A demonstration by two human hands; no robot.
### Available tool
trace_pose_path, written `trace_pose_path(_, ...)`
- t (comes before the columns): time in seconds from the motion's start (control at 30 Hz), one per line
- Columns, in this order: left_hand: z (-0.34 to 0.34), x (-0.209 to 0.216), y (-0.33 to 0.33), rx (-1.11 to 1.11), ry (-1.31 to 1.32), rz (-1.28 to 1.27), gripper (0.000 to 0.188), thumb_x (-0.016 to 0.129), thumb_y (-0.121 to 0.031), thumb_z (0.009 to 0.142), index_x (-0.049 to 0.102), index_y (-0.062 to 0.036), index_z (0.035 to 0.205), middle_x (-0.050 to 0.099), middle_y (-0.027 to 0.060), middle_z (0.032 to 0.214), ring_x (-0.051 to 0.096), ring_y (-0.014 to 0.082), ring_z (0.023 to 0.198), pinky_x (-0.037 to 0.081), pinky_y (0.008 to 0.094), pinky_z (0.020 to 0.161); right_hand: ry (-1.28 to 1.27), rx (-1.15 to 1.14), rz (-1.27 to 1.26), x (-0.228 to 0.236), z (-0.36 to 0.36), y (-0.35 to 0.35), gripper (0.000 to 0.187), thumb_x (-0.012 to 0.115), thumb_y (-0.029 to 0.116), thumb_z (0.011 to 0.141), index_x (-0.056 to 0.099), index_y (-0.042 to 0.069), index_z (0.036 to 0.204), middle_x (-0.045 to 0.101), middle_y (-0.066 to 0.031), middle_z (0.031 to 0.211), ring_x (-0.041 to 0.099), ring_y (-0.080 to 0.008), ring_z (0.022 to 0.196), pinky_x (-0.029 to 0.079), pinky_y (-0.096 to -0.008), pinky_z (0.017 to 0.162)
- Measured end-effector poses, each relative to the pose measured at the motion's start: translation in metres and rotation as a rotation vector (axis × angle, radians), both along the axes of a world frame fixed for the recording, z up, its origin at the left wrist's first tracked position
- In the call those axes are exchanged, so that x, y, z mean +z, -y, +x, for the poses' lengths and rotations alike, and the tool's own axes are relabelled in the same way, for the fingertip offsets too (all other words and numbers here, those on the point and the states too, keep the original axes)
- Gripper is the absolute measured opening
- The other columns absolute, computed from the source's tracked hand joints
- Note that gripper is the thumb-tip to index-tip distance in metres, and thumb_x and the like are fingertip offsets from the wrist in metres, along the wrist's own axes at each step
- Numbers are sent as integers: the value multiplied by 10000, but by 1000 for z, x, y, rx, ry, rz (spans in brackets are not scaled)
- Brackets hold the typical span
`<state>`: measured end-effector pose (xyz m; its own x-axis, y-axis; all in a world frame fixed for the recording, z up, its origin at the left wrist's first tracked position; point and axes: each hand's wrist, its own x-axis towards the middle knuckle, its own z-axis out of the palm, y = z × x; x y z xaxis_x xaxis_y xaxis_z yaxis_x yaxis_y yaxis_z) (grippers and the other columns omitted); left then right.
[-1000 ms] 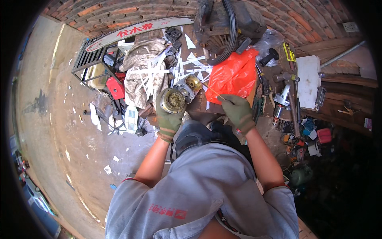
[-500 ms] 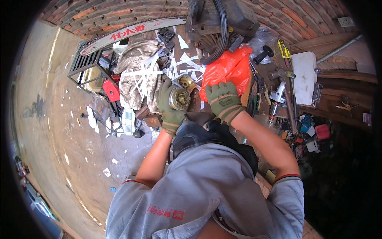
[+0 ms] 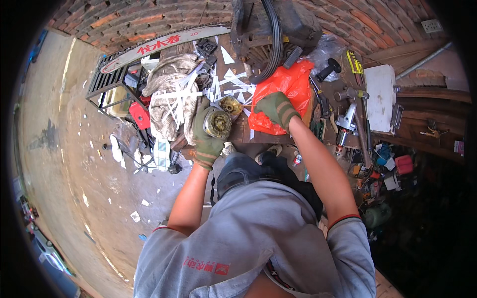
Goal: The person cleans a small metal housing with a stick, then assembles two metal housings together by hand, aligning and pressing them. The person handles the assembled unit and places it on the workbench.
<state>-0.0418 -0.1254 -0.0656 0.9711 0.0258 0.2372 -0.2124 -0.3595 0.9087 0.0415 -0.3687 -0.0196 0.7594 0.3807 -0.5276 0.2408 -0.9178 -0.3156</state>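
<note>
Olive-green work gloves cover both hands. My left hand (image 3: 202, 134) is wrapped round the side of a round metal housing (image 3: 217, 123), whose open face is turned up and smeared with yellowish-brown grease. Just beyond the housing stands a small open tub of grease (image 3: 230, 104). My right hand (image 3: 276, 109) is closed on a thin brownish stick (image 3: 247, 105), which points left to the tub; its far end seems to be in the grease. Under and behind the right hand lies an orange-red plastic bag (image 3: 288, 82).
White paper strips (image 3: 231, 82) and a striped cloth (image 3: 166, 107) lie on the wooden bench. A chainsaw bar (image 3: 166, 45) and a dark machine with a thick hose (image 3: 276, 39) stand at the back. To the right are a hammer (image 3: 352, 93) and an angle grinder (image 3: 346, 121).
My right hand has moved forward and slightly left, and the thin stick now shows reaching to the grease tub. The left hand and the housing have shifted a little left.
</note>
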Motion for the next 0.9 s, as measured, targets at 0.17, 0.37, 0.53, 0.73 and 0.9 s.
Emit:
trace_pose_path(0.17,-2,8,-1,-8,72,101,794,846,-133,748,462,39,1421,499,183,1462,505,293,1322,386,380,1130,-335,-448,184,1,2,10,285,580,25,886,759,108,1092,744,-105,925,684,-184,626,550,-335,629)
trace_pose_path(0.37,-2,12,1,7,43,0,655,824,-96,728,543,25,1307,526,211,1431,546,375,1231,428,427,1062,-35,-375,283,-17,-13,26,234,640,220,867,769,82,1005,750,-144,895,721,-252,757,564,-388,717)
trace_pose_path(0.53,-3,9,0,21,-91,-90,745,866,-111,752,497,39,1382,511,171,1456,554,253,1257,431,354,1088,20,-560,301,15,-32,8,242,649,287,840,776,125,966,734,-188,896,715,-347,823,562,-450,790)
trace_pose_path(0.73,2,17,1,22,-3,-9,809,879,-123,741,462,30,1417,531,151,1429,566,239,1232,444,353,1073,371,-265,258,38,-54,6,165,613,211,830,727,94,847,686,-211,811,664,-418,764,531,-514,701)
trace_pose_path(0.9,-2,5,2,15,-6,-11,835,879,-122,739,443,27,1434,527,154,1423,556,242,1245,430,356,1090,420,-274,216,41,-64,1,144,610,200,833,696,85,814,674,-210,779,658,-423,736,516,-532,670)
